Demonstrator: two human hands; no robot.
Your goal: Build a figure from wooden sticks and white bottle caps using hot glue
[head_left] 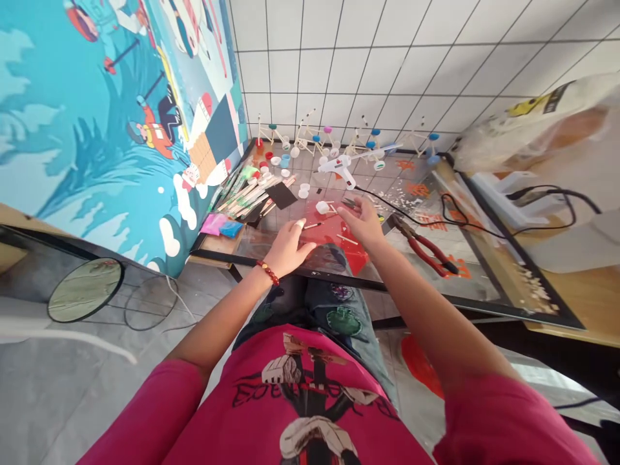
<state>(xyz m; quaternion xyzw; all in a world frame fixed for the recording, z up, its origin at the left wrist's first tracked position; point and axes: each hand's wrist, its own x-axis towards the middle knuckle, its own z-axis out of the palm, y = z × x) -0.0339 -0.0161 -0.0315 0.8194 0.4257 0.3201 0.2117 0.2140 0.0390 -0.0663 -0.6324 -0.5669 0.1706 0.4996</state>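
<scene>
My left hand (pixel 289 247), with a red bead bracelet (pixel 268 272) on its wrist, rests with fingers apart at the near edge of a red sheet (pixel 334 234). A thin stick (pixel 312 225) lies just past its fingertips. My right hand (pixel 361 223) hovers over the sheet with its fingers apart, and I see nothing held in it. Nearest to it are a white bottle cap (pixel 322 207) and a few short sticks. A white hot glue gun (pixel 341 165) lies farther back, and red-handled pliers (pixel 426 249) lie to the right.
Small stick models with coloured caps (pixel 274 134) stand along the white tile wall (pixel 329 58). Bundled wooden sticks (pixel 247 197), a black square (pixel 281 195) and coloured packets (pixel 216 224) sit left on the glass-topped table (pixel 484 300). A black cord (pixel 465 219) runs right.
</scene>
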